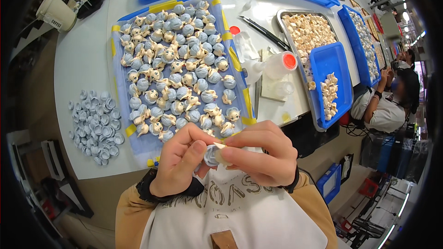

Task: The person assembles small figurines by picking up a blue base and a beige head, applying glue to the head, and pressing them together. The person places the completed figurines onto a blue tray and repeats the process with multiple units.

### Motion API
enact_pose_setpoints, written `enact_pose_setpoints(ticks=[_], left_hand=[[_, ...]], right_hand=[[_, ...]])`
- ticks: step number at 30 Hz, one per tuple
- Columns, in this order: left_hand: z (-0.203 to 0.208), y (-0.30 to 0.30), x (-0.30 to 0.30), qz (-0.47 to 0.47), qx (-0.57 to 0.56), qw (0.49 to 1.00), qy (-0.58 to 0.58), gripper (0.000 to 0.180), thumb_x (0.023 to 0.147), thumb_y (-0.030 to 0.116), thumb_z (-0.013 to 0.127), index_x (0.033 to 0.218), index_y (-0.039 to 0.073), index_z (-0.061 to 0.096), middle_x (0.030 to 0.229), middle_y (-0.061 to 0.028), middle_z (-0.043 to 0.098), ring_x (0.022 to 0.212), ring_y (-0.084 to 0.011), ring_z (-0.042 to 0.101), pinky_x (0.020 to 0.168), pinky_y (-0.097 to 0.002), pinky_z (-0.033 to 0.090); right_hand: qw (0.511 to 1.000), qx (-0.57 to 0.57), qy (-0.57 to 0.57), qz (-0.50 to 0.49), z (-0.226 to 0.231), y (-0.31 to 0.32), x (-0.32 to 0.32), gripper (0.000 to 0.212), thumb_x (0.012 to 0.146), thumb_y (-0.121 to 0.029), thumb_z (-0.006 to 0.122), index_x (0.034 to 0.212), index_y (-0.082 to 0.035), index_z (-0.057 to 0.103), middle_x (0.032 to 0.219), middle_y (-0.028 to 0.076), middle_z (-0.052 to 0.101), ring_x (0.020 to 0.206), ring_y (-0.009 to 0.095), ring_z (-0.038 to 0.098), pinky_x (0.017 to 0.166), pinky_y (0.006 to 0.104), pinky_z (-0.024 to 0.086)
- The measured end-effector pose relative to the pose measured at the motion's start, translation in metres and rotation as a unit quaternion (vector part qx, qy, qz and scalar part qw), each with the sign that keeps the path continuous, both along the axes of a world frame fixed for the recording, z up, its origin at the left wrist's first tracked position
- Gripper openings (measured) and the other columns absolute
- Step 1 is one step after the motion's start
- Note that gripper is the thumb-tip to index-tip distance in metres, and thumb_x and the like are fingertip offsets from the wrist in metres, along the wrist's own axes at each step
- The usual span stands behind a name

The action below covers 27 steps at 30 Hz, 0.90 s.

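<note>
Close to my chest, both hands meet around a small doll head (212, 155) with grey-blue hair. My left hand (180, 163) pinches it between thumb and fingers from the left. From the other side my right hand (263, 154) presses thumb and fingertips against it. A pale pointed tip, like an ear, sticks up between the fingers; most of the head's far side is hidden by my right hand. Just beyond my hands lies a cloth-lined tray (121, 71) edged with yellow tape, covered with similar doll heads (176, 67) with grey-blue hair and pointed ears.
Loose grey-blue cup-shaped pieces (96, 127) lie left. A metal tray (279, 14) of cream pieces (309, 30) stands right, a blue tray (330, 55) over it. Clear bottles (279, 63), one red-capped, and a black pen-like tool (265, 33) lie between. A co-worker (387, 103) sits right.
</note>
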<state>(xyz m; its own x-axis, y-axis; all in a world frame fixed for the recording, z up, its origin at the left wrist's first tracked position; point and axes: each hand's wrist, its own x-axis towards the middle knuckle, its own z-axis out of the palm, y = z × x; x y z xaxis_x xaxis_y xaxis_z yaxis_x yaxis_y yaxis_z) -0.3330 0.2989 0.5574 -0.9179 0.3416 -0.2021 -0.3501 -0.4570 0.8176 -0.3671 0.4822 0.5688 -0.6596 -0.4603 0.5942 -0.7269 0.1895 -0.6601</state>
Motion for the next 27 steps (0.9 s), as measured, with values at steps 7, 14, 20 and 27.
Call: enact_pose_setpoints(ticks=[7, 14, 20, 27], left_hand=[[-0.005, 0.001, 0.001, 0.031, -0.064, 0.997, 0.01, 0.026, 0.096, 0.029, 0.044, 0.094, 0.003, 0.048, 0.072, -0.0013, 0.053, 0.051, -0.002, 0.042, 0.044, -0.0164, 0.031], [-0.005, 0.0, 0.003, 0.033, -0.067, 0.997, -0.003, 0.031, 0.096, 0.033, 0.04, 0.09, 0.005, 0.05, 0.07, 0.0013, 0.051, 0.05, -0.0005, 0.039, 0.043, -0.0156, 0.031], [-0.014, 0.001, 0.004, 0.064, -0.071, 0.994, -0.054, 0.035, 0.097, 0.034, 0.037, 0.088, 0.005, 0.054, 0.066, 0.0034, 0.049, 0.049, 0.0, 0.038, 0.041, -0.0163, 0.029], [-0.022, -0.018, 0.013, -0.035, -0.225, 0.973, 0.036, 0.04, 0.097, 0.033, 0.037, 0.083, 0.001, 0.057, 0.061, 0.0041, 0.047, 0.049, -0.0023, 0.04, 0.043, -0.0186, 0.031]], right_hand=[[0.997, 0.025, -0.069, -0.006, -0.008, -0.007, 0.0, 0.039, 0.061, -0.008, 0.077, 0.099, -0.009, 0.067, 0.089, 0.007, 0.06, 0.074, 0.02, 0.058, 0.062, 0.0302, 0.046], [0.997, 0.032, 0.049, -0.054, -0.015, -0.019, 0.003, 0.04, 0.064, -0.019, 0.072, 0.101, -0.007, 0.065, 0.086, 0.004, 0.057, 0.072, 0.022, 0.056, 0.059, 0.0302, 0.045], [0.991, 0.046, 0.085, -0.093, -0.021, -0.034, 0.006, 0.047, 0.064, -0.027, 0.07, 0.107, -0.008, 0.062, 0.09, 0.004, 0.058, 0.075, 0.02, 0.056, 0.061, 0.0294, 0.044], [0.994, 0.052, 0.07, -0.071, -0.022, -0.027, 0.009, 0.034, 0.065, -0.03, 0.068, 0.085, -0.005, 0.059, 0.079, 0.003, 0.055, 0.07, 0.021, 0.053, 0.057, 0.0302, 0.039]])
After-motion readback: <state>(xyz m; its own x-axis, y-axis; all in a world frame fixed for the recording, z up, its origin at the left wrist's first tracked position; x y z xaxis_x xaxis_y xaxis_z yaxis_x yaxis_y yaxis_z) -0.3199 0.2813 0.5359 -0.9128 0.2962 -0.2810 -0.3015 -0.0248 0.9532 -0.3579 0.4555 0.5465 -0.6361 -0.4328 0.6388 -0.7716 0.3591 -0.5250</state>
